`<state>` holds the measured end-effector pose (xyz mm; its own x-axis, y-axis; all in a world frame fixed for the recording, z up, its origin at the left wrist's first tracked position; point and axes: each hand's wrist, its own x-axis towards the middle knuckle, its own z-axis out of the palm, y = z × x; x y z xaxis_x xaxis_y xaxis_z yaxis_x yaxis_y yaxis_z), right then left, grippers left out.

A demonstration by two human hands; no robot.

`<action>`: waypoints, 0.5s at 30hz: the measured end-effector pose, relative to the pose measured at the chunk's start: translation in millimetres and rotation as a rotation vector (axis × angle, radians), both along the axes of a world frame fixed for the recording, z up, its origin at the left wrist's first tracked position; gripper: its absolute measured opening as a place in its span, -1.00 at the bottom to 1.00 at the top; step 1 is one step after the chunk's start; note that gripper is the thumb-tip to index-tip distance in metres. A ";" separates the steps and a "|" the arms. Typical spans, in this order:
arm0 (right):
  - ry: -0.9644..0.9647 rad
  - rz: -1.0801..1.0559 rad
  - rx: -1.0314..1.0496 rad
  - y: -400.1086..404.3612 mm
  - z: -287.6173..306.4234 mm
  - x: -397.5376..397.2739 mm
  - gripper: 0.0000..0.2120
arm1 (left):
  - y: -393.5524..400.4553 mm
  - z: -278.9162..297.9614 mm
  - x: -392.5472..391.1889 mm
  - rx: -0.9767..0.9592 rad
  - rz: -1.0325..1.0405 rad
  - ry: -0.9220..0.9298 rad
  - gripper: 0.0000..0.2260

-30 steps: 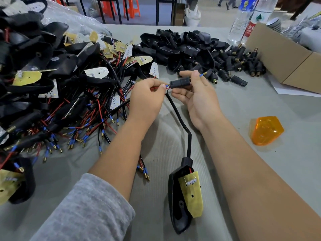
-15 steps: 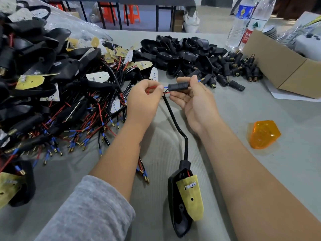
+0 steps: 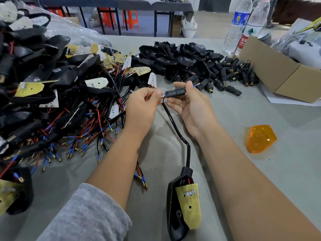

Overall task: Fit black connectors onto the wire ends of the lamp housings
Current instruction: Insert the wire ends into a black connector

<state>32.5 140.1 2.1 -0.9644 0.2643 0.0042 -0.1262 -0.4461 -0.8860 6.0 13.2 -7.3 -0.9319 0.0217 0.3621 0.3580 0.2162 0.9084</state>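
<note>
Nearest you, the black plastic lamp housing with its yellow board [image 3: 184,206] is lying on the grey bench [image 3: 260,171]. Your left hand [image 3: 141,108] is pinching its red wires [image 3: 149,97]; your right hand [image 3: 189,105] is gripping the black ribbed cylindrical connector [image 3: 174,92] against them. Beyond, loose black connectors [image 3: 232,75] are lying heaped.

Matt black plastic connector [image 3: 175,92] (ribbed), glossy orange lens [image 3: 260,138].
</note>
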 end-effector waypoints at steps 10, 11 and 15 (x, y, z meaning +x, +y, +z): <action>0.014 0.050 -0.004 0.3 -0.5 -1.2 -0.67 | -0.2 3.3 4.6 -0.011 -0.014 0.005 -0.79; 0.011 0.043 -0.009 0.2 -0.5 -1.6 -0.67 | 0.0 3.2 4.1 0.008 -0.018 -0.015 -0.78; 0.009 0.007 -0.062 0.9 0.2 -2.4 -0.66 | -1.3 2.9 4.0 0.040 0.008 -0.027 -0.84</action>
